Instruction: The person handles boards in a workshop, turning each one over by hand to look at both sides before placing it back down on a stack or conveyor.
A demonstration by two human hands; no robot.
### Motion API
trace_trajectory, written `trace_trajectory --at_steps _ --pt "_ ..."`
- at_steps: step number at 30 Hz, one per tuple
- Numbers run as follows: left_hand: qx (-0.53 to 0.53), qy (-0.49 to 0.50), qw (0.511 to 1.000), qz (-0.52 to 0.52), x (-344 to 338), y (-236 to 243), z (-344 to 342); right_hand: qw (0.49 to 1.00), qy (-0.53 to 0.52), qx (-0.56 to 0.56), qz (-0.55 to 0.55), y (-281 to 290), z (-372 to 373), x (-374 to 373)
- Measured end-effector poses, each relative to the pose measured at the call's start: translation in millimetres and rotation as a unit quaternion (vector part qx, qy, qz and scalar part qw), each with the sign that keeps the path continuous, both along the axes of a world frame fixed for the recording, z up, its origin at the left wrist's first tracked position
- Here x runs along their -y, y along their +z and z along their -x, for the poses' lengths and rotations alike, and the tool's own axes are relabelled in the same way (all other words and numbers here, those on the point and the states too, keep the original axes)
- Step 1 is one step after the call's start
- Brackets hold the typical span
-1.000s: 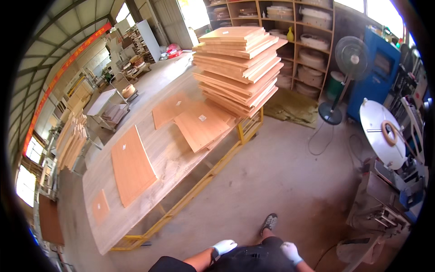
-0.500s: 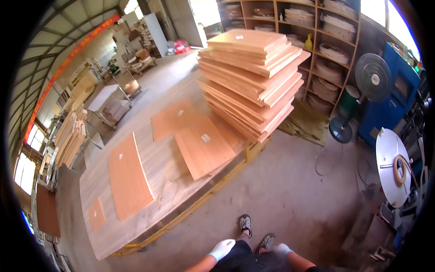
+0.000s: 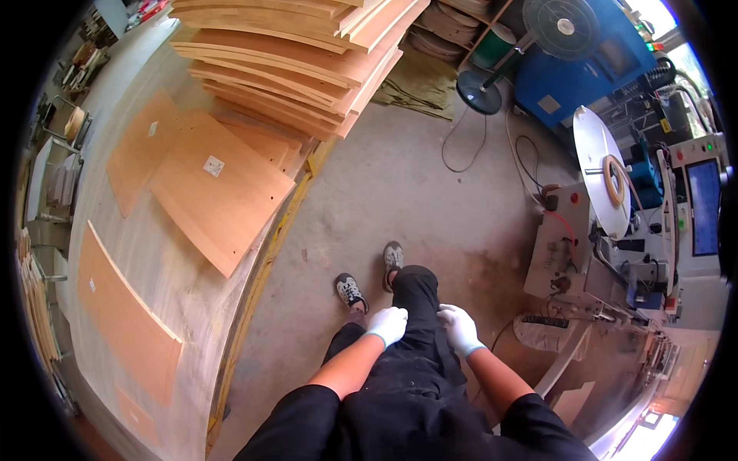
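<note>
My left hand (image 3: 389, 325), in a white glove, hangs before my dark trousers (image 3: 419, 307) with its fingers curled closed. Nothing shows in it. On the other side of the same trouser leg is my right hand (image 3: 460, 329), also white-gloved, with its fingers bent inward and no object visible in them. Both hands are well away from the table (image 3: 196, 315) on my left. On that table lie a large wooden panel (image 3: 223, 192) with a white label, another labelled panel (image 3: 142, 150) and a long panel (image 3: 127, 315) closer to me.
A tall stack of wooden boards (image 3: 284, 65) stands at the table's far end. To the right are a standing fan (image 3: 565, 27), a blue cabinet (image 3: 569, 69) and a machine with a round white disc (image 3: 601, 173). Cables (image 3: 465, 165) lie on the concrete floor (image 3: 361, 200).
My view has turned right and downward, so the table and stack sit further left and the machine shows more fully. My feet have stepped, and both hands stay low before my body.
</note>
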State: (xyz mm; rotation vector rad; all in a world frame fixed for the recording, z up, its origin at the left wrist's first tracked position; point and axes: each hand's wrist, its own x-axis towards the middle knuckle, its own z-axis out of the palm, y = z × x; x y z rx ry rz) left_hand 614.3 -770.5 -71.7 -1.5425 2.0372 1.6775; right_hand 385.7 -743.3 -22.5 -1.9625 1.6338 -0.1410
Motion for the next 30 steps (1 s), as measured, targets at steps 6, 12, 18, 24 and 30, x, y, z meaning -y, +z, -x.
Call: trace_trajectory --at_steps 6,12,18,24,30 --pt "-0.189 0.331 0.914 -0.14 19.2 0.1 -26.8 0.876 -0.406 0.215 -0.145 -41.4 -27.6 21.0" --pt "-0.156 -0.08 0.973 0.151 15.9 -29.2 -46.9 0.883 -0.36 0.238 -0.186 -40.7 -19.4 13.3" --pt "-0.178 -0.265 0.93 0.183 5.9 -25.5 -37.2 0.854 -0.399 0.235 -0.24 14.5 -14.9 -20.4" --pt "-0.199 -0.29 0.923 0.158 26.1 17.0 -20.8 0.868 -0.37 0.21 -0.256 36.3 4.9 -51.0" --pt "-0.238 0.07 0.968 -0.041 54.1 -5.4 -49.0 0.715 -0.54 0.343 -0.282 55.4 81.4 -60.1"
